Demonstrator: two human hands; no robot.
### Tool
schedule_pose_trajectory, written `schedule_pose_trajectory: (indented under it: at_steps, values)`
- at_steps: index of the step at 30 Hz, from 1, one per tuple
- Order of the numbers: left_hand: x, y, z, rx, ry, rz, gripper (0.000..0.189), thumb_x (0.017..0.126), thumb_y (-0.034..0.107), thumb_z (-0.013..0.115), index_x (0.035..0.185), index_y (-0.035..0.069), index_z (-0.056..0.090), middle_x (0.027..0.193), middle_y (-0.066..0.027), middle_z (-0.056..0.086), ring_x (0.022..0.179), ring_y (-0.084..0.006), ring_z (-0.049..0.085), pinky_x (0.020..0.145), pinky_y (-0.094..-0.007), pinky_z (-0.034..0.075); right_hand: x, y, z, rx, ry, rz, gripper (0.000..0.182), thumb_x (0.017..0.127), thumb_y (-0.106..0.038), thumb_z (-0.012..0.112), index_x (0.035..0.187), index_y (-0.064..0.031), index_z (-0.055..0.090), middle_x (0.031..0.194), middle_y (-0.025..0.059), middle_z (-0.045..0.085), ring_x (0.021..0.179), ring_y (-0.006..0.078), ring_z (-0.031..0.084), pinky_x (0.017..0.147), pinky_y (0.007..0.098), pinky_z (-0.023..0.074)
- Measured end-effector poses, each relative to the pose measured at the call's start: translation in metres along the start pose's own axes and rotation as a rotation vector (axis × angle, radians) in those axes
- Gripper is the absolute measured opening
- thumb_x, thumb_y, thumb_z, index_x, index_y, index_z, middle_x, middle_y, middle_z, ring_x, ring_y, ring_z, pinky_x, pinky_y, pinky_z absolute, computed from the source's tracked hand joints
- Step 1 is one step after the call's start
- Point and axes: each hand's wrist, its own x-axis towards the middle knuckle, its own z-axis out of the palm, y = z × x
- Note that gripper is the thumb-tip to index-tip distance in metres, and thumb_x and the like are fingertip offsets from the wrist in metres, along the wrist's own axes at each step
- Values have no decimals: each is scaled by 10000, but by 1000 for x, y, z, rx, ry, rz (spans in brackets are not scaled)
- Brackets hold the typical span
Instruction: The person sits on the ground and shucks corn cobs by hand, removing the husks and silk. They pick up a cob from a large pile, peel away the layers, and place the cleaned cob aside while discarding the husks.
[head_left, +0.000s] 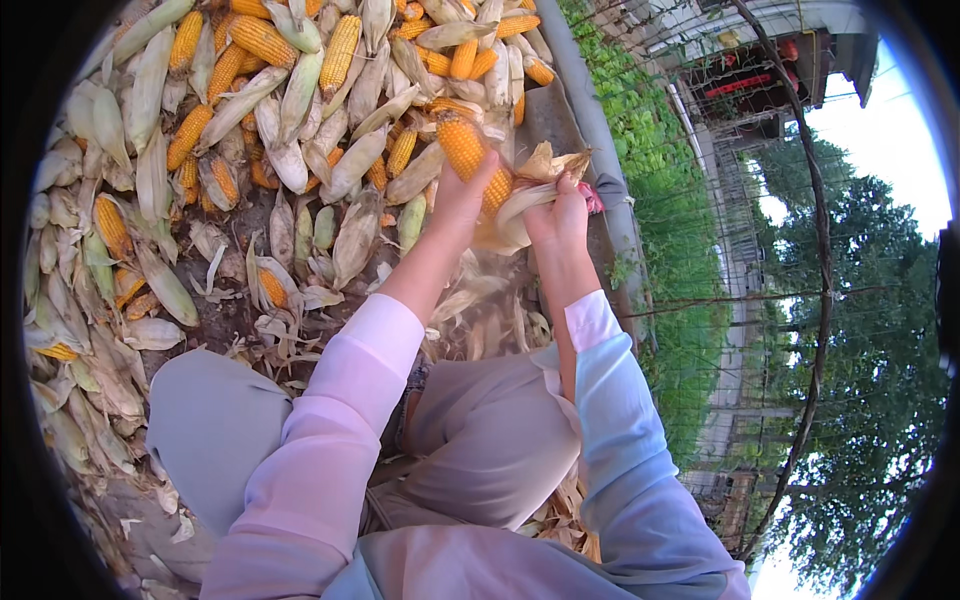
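My left hand (459, 196) is closed around a corn cob (463, 147) with bare yellow-orange kernels, its tip pointing up and left. Right beside it, my right hand (559, 211) grips dry, pale husk leaves (547, 166) that are peeled back at the cob's lower end. Whether the husk is still joined to the cob cannot be told, as my fingers and some blur hide that part. A pink-red thing (592, 198) shows just behind my right hand. Beyond my hands lie many cobs, some bare (340, 54), others in husks (281, 154).
Loose husks (480, 300) lie on the ground before my knees. A grey raised edge (592, 97) runs along the right of the pile, with a wire fence (720, 247) and green plants (637, 142) beyond it. Unhusked cobs (105, 375) spread down the left side.
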Motion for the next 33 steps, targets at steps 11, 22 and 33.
schedule_pose_trajectory:
  at_steps: [11, 22, 33]
  values:
    - [26, 27, -43, -427, 530, -222, 593, 948, 448, 664, 1369, 84, 460, 1290, -141, 577, 1186, -333, 579, 1015, -584, 472, 41, -46, -55, 96, 112, -187, 243, 1097, -238, 354, 1230, -111, 512, 1185, 57, 560, 1106, 230, 550, 1051, 476, 442]
    - [54, 11, -57, -469, 607, -69, 611, 976, 418, 633, 1405, 41, 416, 1316, -153, 559, 1193, -352, 572, 1021, -596, 471, -8, -42, -23, -520, 35, -212, 448, 1002, -292, 615, 1280, 20, 452, 1203, 169, 564, 1058, 230, 608, 858, 389, 531]
    - [28, 16, -2, -425, 522, -106, 641, 909, 148, 746, 1407, 68, 351, 1330, -123, 534, 1142, -298, 596, 962, -510, 547, -16, -4, -15, -1827, -609, -1102, 701, 752, -229, 810, 1350, -37, 498, 1206, 169, 646, 1192, 326, 589, 1129, 494, 340]
